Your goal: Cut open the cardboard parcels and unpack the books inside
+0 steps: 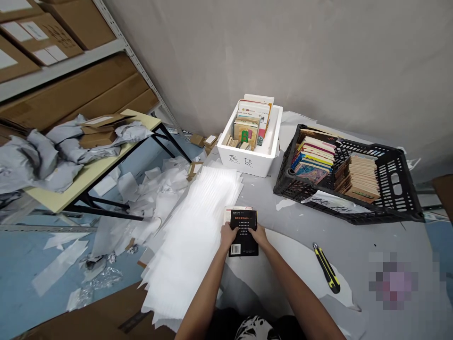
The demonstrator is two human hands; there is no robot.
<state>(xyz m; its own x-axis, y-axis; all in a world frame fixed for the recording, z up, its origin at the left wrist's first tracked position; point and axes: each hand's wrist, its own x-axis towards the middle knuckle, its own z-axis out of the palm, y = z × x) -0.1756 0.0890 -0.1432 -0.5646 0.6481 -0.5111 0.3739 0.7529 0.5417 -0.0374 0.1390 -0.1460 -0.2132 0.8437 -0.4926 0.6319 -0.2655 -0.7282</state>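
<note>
A black book (244, 245) with light print and a barcode is held between my two hands over the table. My left hand (228, 234) grips its left edge, thumb on the cover. On the opposite edge, my right hand (259, 235) is closed in the same way. A pale book or sheet peeks out behind the black one at its top left. Just left of my hands lies a fanned stack of white foam sheets (198, 226). To the right, a yellow and black utility knife (326, 268) rests on the table.
A white foam box (244, 163) with books stands at the back. Right of it is a black plastic crate (396, 189) holding rows of books. On the left, a yellow table (67, 193) carries grey parcels; scrap packaging (141, 189) litters the floor. Shelves hold cardboard boxes (42, 40).
</note>
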